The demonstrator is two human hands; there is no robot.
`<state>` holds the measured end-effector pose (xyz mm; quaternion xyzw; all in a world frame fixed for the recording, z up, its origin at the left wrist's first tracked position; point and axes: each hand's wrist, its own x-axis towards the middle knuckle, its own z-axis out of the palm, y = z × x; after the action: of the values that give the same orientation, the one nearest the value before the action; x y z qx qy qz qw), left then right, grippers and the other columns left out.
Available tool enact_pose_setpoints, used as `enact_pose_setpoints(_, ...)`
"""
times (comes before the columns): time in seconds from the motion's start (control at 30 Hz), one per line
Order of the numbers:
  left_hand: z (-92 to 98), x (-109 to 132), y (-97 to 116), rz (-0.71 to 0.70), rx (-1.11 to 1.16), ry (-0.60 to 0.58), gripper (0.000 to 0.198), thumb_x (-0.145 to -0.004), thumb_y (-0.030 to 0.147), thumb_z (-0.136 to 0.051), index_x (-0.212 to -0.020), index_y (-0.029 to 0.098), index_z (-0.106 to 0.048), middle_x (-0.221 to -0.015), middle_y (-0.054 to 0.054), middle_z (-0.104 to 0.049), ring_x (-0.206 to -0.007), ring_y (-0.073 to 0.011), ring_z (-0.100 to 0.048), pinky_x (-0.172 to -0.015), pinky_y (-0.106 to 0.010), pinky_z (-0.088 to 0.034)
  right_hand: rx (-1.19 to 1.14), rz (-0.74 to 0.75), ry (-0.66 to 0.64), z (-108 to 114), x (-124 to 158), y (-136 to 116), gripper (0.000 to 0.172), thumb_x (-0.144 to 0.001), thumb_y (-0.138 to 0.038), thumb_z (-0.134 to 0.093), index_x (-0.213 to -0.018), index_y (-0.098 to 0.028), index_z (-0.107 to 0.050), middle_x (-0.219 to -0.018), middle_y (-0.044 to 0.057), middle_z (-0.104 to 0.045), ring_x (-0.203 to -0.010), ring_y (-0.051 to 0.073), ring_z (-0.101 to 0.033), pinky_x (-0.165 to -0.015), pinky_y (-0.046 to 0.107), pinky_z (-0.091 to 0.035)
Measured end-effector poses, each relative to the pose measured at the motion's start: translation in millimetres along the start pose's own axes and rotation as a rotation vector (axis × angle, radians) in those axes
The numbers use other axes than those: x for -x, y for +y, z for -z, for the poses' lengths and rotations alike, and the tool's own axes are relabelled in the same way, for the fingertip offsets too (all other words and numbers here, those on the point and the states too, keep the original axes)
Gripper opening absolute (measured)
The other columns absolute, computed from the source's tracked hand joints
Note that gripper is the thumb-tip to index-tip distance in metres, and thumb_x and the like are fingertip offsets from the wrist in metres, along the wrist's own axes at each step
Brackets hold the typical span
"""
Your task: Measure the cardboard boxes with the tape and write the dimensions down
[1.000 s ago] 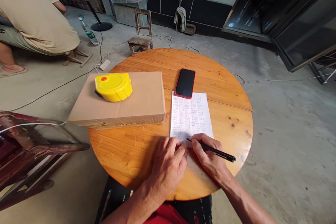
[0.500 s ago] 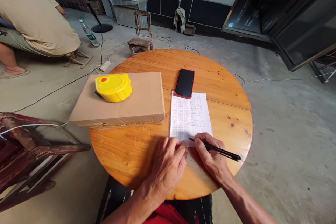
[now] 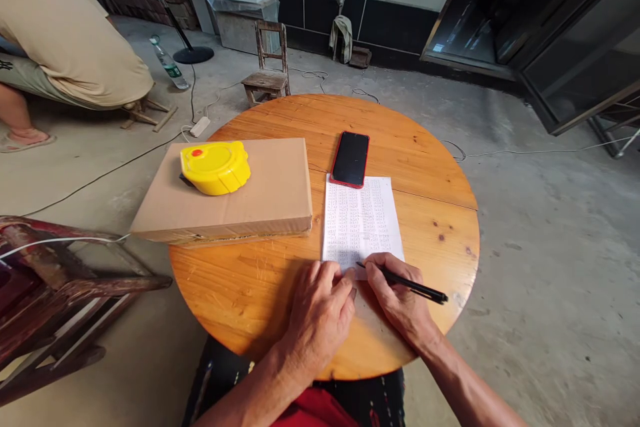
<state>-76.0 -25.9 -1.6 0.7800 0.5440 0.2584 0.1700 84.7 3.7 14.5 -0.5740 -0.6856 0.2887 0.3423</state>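
Observation:
A black pen [image 3: 417,287] is gripped in my right hand [image 3: 395,293], its tip on the lower part of a white sheet of paper [image 3: 395,240] covered with rows of small characters. My left hand [image 3: 323,307] rests on the table at the sheet's lower left corner, palm down, fingers loosely bent and holding nothing; its thumb side touches the paper's bottom edge. A black phone with a red rim [image 3: 351,157] lies over the top edge of the sheet.
On the round wooden table [image 3: 240,293], a cardboard box [image 3: 270,180] stands at the left, bearing a yellow plastic case [image 3: 216,168]. A small wooden chair [image 3: 267,77] is behind the table. Another person [image 3: 65,33] sits at far left, near a bottle [image 3: 170,65].
My right hand and the pen have shifted slightly left along the lower part of the sheet. My left hand stays in place.

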Motion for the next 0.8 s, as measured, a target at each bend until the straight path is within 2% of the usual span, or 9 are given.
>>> enact_pose_setpoints(0.13, 1.3, -0.4, -0.1, -0.004, 0.006, 0.001, 0.023, -0.086, 0.008, -0.051, -0.1, 0.02, -0.066, -0.09, -0.006, -0.056, -0.087, -0.0227, -0.05, -0.074, -0.037, -0.046, 0.01, 0.003, -0.006, -0.4, -0.5, -0.6, 0.018, -0.089, -0.024, -0.052, -0.075, -0.018, -0.062, -0.066, -0.001, -0.065, -0.057, 0.013, -0.057, -0.057, 0.024, -0.044)
enact_pose_setpoints(0.47, 0.8, 0.9, -1.0, 0.0, 0.026, 0.005, 0.023, -0.086, 0.008, -0.05, -0.099, 0.02, -0.066, -0.09, -0.006, -0.055, -0.086, -0.0221, -0.049, -0.075, -0.036, -0.045, 0.032, 0.021, 0.003, -3.1, -0.3, 0.1, 0.019, -0.09, -0.025, -0.052, -0.075, -0.019, -0.061, -0.066, 0.0, -0.065, -0.057, 0.014, -0.059, -0.058, 0.024, -0.046)
enact_pose_setpoints(0.63, 0.6, 2.4, -1.1, -0.004, 0.028, 0.005, 0.028, -0.087, 0.009, -0.051, -0.107, 0.022, -0.065, -0.091, -0.005, -0.056, -0.086, -0.0224, -0.049, -0.075, -0.037, -0.045, 0.04, 0.03, -0.004, -1.8, 0.2, -0.8, 0.019, -0.089, -0.025, -0.052, -0.073, -0.019, -0.061, -0.064, -0.001, -0.065, -0.054, 0.013, -0.058, -0.055, 0.024, -0.044)
enact_pose_setpoints(0.8, 0.6, 4.7, -0.4, 0.0, 0.022, -0.002, 0.023, -0.086, 0.009, -0.052, -0.101, 0.02, -0.065, -0.091, -0.005, -0.056, -0.086, -0.0225, -0.05, -0.076, -0.037, -0.045, 0.043, 0.022, -0.018, -1.1, -0.1, -0.7, 0.02, -0.09, -0.024, -0.052, -0.074, -0.019, -0.061, -0.064, -0.001, -0.065, -0.055, 0.013, -0.058, -0.055, 0.024, -0.044)
